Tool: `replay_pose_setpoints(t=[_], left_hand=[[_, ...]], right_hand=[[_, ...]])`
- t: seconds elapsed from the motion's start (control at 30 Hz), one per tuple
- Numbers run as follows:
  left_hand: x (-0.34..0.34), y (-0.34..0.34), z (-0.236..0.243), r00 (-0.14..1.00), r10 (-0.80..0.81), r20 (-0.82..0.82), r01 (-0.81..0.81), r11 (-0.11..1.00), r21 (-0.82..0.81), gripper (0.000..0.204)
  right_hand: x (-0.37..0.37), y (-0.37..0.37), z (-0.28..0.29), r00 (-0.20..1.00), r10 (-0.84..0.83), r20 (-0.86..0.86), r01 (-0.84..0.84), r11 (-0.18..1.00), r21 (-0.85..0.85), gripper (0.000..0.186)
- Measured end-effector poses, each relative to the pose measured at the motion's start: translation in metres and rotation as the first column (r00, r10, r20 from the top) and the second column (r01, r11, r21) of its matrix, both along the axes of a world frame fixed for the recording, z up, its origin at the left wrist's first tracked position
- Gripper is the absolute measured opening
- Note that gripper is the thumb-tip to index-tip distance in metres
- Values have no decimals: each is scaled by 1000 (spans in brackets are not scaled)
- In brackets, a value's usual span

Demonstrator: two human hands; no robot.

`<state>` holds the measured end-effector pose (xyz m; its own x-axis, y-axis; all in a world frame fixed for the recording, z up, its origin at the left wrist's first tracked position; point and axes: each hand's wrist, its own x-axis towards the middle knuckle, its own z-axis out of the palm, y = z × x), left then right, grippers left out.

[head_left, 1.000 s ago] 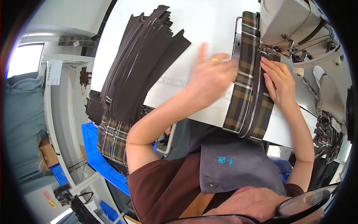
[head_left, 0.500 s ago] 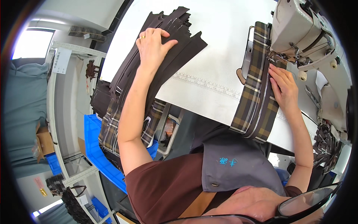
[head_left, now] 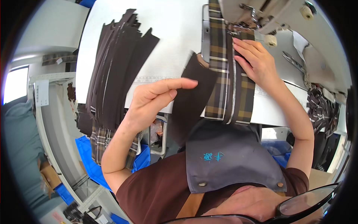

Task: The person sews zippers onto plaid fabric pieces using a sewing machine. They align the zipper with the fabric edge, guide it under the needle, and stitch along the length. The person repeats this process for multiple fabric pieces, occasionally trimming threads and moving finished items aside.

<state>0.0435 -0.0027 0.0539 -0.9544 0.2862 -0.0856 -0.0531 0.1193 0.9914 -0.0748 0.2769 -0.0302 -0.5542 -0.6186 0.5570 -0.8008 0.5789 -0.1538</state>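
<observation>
Since the earlier frame, the left hand (head_left: 149, 98) has gone away from the stack of dark brown strips (head_left: 115, 71) and has come nearer to the plaid fabric (head_left: 217, 93), and one loose dark brown strip (head_left: 192, 98) is now beside it. Largest of all is the white worktable (head_left: 169, 31), which carries the stack on its left part. On its right side stands the grey sewing machine (head_left: 328, 44). Next in size, the plaid fabric lies lengthwise, its upper part beside the machine's presser area and its lower end at the front edge of the table. The loose strip, somewhat blurred, overlaps the left border of this fabric in the view, and its lower end reaches past the table edge. Of the left hand, the index finger is stretched out over the strip and the thumb is a little below, with a small gap between them; whether the strip is pinched behind, I cannot tell. The right hand (head_left: 257, 61) is rather flat, its fingers close together and nearly straight, resting upon the fabric along the zipper (head_left: 234, 84) and gripping nothing visible. Smaller are the metal thread snips (head_left: 292, 59), which lie to the right of this hand.
</observation>
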Motion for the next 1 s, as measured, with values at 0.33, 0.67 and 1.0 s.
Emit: replay_pose_setpoints(t=[0.33, 0.67, 1.0], left_hand=[[-67, 2, -68, 479, -559, -677, -553, 406, -727, 31], [-92, 56, -49, 430, -517, -741, -432, 603, -671, 33], [-98, 61, -55, 420, -543, -727, -350, 642, -682, 36]], right_hand=[[-1, 0, -2, 1000, 4, -22, -5, 999, -41, 26], [1, -1, 2, 999, 2, 34, -1, 1000, -30, 27], [1, -1, 0, 998, 8, 58, -5, 999, -50, 26]])
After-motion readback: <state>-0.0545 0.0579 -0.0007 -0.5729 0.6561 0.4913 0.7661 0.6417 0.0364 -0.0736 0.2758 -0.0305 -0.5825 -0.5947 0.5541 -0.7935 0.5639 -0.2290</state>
